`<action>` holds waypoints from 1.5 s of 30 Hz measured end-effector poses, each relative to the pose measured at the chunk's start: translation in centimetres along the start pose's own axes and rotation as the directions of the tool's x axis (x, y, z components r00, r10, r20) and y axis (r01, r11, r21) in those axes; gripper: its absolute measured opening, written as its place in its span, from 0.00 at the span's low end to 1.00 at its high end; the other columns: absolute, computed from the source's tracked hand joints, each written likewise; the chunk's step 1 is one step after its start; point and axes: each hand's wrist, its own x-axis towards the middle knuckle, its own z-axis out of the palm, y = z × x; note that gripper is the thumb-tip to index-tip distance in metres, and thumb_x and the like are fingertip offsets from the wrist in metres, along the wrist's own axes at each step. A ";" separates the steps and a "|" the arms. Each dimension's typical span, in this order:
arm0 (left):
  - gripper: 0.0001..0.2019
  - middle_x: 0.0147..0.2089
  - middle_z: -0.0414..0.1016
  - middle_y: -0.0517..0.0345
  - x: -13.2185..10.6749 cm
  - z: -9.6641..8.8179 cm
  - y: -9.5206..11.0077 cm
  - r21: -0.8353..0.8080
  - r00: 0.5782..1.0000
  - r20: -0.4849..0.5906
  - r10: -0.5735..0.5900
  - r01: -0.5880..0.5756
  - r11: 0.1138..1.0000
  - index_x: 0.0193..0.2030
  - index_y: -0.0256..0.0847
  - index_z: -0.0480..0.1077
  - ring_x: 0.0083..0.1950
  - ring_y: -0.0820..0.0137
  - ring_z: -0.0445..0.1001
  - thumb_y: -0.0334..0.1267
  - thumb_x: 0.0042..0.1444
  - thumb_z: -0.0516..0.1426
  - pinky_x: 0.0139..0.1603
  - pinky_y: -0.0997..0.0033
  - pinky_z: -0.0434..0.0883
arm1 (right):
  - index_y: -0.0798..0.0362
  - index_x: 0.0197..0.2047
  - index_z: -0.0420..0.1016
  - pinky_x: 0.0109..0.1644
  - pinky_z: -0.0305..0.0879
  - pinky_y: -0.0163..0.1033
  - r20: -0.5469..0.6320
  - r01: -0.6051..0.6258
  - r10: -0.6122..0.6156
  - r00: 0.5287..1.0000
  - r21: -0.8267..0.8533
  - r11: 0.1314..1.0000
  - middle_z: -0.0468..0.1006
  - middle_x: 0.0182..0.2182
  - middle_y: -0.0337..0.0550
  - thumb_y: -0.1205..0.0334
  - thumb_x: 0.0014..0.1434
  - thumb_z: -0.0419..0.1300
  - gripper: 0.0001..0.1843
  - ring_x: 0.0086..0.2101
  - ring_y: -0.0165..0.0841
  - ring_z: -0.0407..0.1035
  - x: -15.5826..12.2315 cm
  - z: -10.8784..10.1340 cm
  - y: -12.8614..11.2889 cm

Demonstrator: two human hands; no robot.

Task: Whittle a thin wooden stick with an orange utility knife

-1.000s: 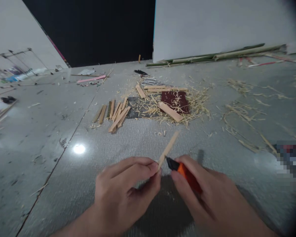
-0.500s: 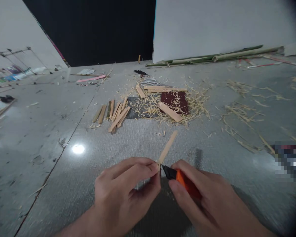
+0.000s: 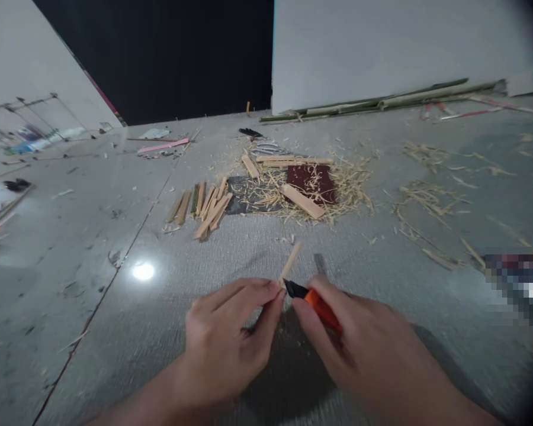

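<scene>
My left hand (image 3: 228, 340) pinches the near end of a thin pale bamboo stick (image 3: 290, 262) that points up and away to the right. My right hand (image 3: 359, 349) is closed round an orange utility knife (image 3: 315, 300), and its black tip rests against the stick right at my left fingertips. Both hands are held low over the grey floor (image 3: 115, 331).
A row of cut bamboo strips (image 3: 204, 207) lies ahead on the floor. Beside it, a pile of shavings (image 3: 293, 189) covers a dark red sheet (image 3: 311, 180) and more strips. Long green bamboo poles (image 3: 382, 102) lie along the far wall. Loose shavings (image 3: 426, 195) scatter to the right.
The stick shows shorter beyond my left fingers and sits more upright. Both hands have shifted slightly; the knife tip stays at the stick's base.
</scene>
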 end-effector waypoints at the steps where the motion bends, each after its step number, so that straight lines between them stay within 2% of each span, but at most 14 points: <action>1: 0.07 0.35 0.88 0.62 -0.1 -0.1 0.2 0.017 1.000 -0.021 0.009 -0.008 1.000 0.37 0.40 0.79 0.34 0.76 0.87 0.23 0.59 0.66 0.43 0.88 0.81 | 0.45 0.36 0.67 0.23 0.49 0.39 -0.037 -0.038 0.037 0.999 -0.025 0.999 0.76 0.18 0.36 0.46 0.76 0.49 0.18 0.16 0.38 0.70 0.3 -0.1 0.6; 3: 0.07 0.35 0.88 0.62 -0.4 -0.4 0.6 0.057 0.999 -0.035 -0.001 0.003 0.998 0.38 0.41 0.78 0.34 0.76 0.87 0.24 0.60 0.65 0.43 0.86 0.82 | 0.45 0.33 0.64 0.23 0.42 0.39 -0.137 -0.135 0.127 0.982 -0.049 0.990 0.71 0.15 0.36 0.46 0.75 0.49 0.20 0.13 0.36 0.63 1.0 -0.7 1.7; 5: 0.06 0.35 0.88 0.63 -0.5 -0.6 0.8 0.083 0.996 -0.067 -0.057 0.062 0.995 0.39 0.43 0.77 0.34 0.75 0.87 0.26 0.62 0.65 0.41 0.83 0.83 | 0.45 0.32 0.61 0.23 0.45 0.38 -0.182 -0.158 0.153 0.971 -0.014 0.987 0.68 0.16 0.34 0.46 0.76 0.48 0.20 0.15 0.34 0.62 1.4 -1.4 2.1; 9: 0.07 0.36 0.86 0.62 -0.5 -0.5 0.3 -0.057 0.981 -0.083 -0.176 0.172 0.984 0.38 0.44 0.75 0.33 0.73 0.85 0.28 0.59 0.66 0.39 0.77 0.84 | 0.45 0.31 0.59 0.23 0.54 0.35 -0.115 -0.034 0.049 0.992 0.134 0.990 0.65 0.16 0.29 0.45 0.78 0.45 0.23 0.16 0.29 0.63 1.3 -2.0 0.7; 12: 0.08 0.35 0.85 0.61 -0.4 -0.1 -0.2 -0.147 0.971 -0.056 -0.234 0.224 0.963 0.35 0.43 0.74 0.34 0.73 0.84 0.26 0.58 0.65 0.38 0.76 0.83 | 0.45 0.32 0.60 0.22 0.54 0.35 -0.053 0.034 -0.023 0.998 0.210 0.977 0.67 0.17 0.28 0.49 0.78 0.48 0.20 0.16 0.28 0.64 0.6 -1.6 -0.4; 19: 0.08 0.35 0.84 0.62 -0.3 0.3 -0.6 -0.161 0.980 -0.047 -0.191 0.182 0.970 0.36 0.42 0.74 0.36 0.74 0.84 0.25 0.59 0.66 0.39 0.78 0.81 | 0.45 0.33 0.60 0.20 0.53 0.34 -0.057 0.150 -0.143 0.988 0.141 0.979 0.65 0.17 0.27 0.51 0.76 0.51 0.17 0.14 0.28 0.62 0.3 -0.8 -0.7; 23: 0.09 0.35 0.87 0.63 -0.2 0.1 -0.2 -0.079 0.986 -0.074 -0.151 0.145 0.986 0.35 0.43 0.75 0.34 0.75 0.86 0.24 0.57 0.65 0.39 0.80 0.82 | 0.45 0.33 0.60 0.20 0.53 0.34 -0.037 0.148 -0.144 0.989 0.135 0.980 0.67 0.17 0.27 0.52 0.75 0.51 0.16 0.14 0.28 0.62 0.3 -0.9 -0.9; 30: 0.10 0.37 0.89 0.63 0.0 -0.2 0.0 0.010 0.998 -0.022 -0.056 0.056 0.998 0.35 0.43 0.76 0.33 0.74 0.88 0.23 0.56 0.65 0.40 0.81 0.84 | 0.45 0.35 0.62 0.23 0.52 0.38 0.038 0.128 -0.133 0.990 0.097 0.987 0.71 0.19 0.31 0.51 0.75 0.50 0.16 0.17 0.33 0.68 0.0 -0.4 -1.2; 32: 0.09 0.36 0.89 0.64 -0.1 -0.3 0.1 0.031 0.999 -0.014 -0.037 0.038 0.999 0.32 0.43 0.75 0.32 0.75 0.87 0.24 0.57 0.66 0.40 0.83 0.84 | 0.45 0.35 0.63 0.23 0.50 0.38 0.023 0.095 -0.097 0.995 0.065 0.993 0.73 0.18 0.31 0.49 0.75 0.50 0.16 0.17 0.34 0.69 0.3 -0.1 -0.6; 34: 0.10 0.35 0.88 0.65 -0.2 -0.4 0.5 0.046 1.000 -0.016 -0.022 0.022 0.999 0.31 0.42 0.74 0.31 0.77 0.87 0.25 0.57 0.67 0.39 0.85 0.83 | 0.45 0.35 0.65 0.24 0.48 0.38 -0.025 0.012 -0.012 1.000 0.024 1.000 0.72 0.18 0.32 0.46 0.76 0.50 0.18 0.16 0.35 0.67 0.8 -0.1 0.7; 36: 0.10 0.34 0.88 0.66 -0.3 -0.6 1.0 0.051 1.000 -0.013 -0.022 0.022 0.998 0.30 0.42 0.74 0.31 0.78 0.86 0.25 0.58 0.67 0.38 0.86 0.82 | 0.45 0.34 0.65 0.24 0.47 0.38 -0.093 -0.089 0.088 0.992 -0.009 0.996 0.72 0.17 0.34 0.46 0.76 0.50 0.19 0.16 0.35 0.65 1.5 -0.6 2.1; 39: 0.10 0.35 0.88 0.66 -0.3 -0.8 1.3 0.041 0.998 -0.015 -0.058 0.059 0.997 0.31 0.43 0.74 0.30 0.77 0.86 0.25 0.60 0.66 0.37 0.85 0.83 | 0.45 0.31 0.62 0.23 0.48 0.37 -0.165 -0.156 0.152 0.975 -0.014 0.988 0.68 0.16 0.33 0.46 0.77 0.49 0.22 0.16 0.33 0.62 2.0 -1.9 3.2; 42: 0.09 0.33 0.88 0.65 -0.1 -0.7 0.9 0.027 0.994 -0.038 -0.104 0.106 0.994 0.33 0.44 0.76 0.31 0.74 0.87 0.26 0.60 0.66 0.36 0.80 0.85 | 0.45 0.30 0.59 0.21 0.52 0.35 -0.200 -0.087 0.098 0.975 0.065 0.994 0.63 0.15 0.28 0.45 0.78 0.46 0.24 0.15 0.29 0.61 1.6 -2.7 2.0; 45: 0.09 0.34 0.88 0.64 0.0 -0.4 0.4 -0.008 0.990 -0.042 -0.134 0.134 0.991 0.34 0.45 0.77 0.32 0.73 0.87 0.26 0.58 0.67 0.37 0.78 0.86 | 0.45 0.32 0.60 0.20 0.53 0.34 -0.155 0.088 -0.066 0.986 0.140 0.986 0.62 0.15 0.26 0.49 0.78 0.49 0.20 0.14 0.26 0.60 0.8 -2.2 0.0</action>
